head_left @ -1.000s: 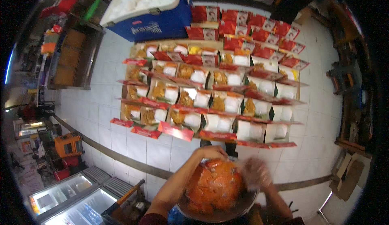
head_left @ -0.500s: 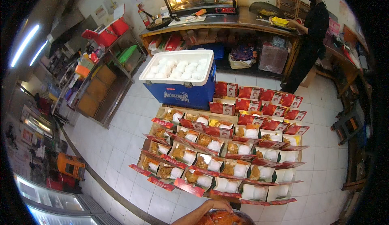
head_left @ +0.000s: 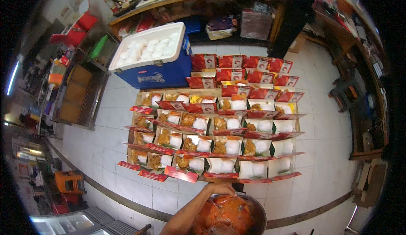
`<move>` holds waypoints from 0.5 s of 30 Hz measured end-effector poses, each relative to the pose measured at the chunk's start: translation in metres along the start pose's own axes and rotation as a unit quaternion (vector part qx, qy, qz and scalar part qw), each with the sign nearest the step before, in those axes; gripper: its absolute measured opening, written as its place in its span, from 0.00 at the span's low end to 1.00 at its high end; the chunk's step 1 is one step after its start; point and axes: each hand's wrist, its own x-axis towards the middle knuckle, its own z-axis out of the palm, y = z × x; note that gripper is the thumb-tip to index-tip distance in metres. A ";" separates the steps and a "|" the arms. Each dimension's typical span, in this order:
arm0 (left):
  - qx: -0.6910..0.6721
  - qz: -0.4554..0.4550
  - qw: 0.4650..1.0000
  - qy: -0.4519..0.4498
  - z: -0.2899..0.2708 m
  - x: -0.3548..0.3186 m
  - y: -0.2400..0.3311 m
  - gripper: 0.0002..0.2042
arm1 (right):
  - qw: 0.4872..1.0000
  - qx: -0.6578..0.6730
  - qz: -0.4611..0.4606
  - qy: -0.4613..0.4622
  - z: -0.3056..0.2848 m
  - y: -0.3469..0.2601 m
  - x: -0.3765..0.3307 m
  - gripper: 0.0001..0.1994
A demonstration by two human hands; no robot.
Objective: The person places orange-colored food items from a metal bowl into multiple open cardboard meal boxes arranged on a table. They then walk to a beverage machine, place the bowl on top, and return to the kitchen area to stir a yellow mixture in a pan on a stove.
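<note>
One bare left hand (head_left: 223, 188) is clamping on the far rim of one round metal bowl (head_left: 261, 214), which is sitting at the lower edge of the view. About the right hand, one cannot tell. Six open red-and-white cardboard boxes (head_left: 181, 174) are forming the nearest row. White tiled floor (head_left: 325, 137) is lying open along both sides. The bowl is containing glossy orange-red food (head_left: 220, 211); one blue, white-rimmed cooler (head_left: 158, 77) is holding many white rounded packs (head_left: 148, 51).
</note>
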 end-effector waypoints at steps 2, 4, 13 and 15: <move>-0.007 -0.017 1.000 0.010 0.001 0.002 0.002 0.24 | 1.000 0.018 -0.004 -0.022 0.014 -0.006 -0.014 0.15; 0.006 -0.019 1.000 0.008 0.001 0.007 0.004 0.23 | 0.998 0.037 0.001 -0.049 0.022 -0.014 -0.029 0.15; -0.016 -0.080 0.997 -0.009 0.001 0.008 0.009 0.23 | 0.983 0.088 -0.150 0.053 -0.109 0.003 -0.105 0.16; -0.023 -0.066 0.998 0.002 0.001 0.009 0.013 0.22 | 0.981 0.135 -0.139 0.004 -0.152 0.033 -0.127 0.17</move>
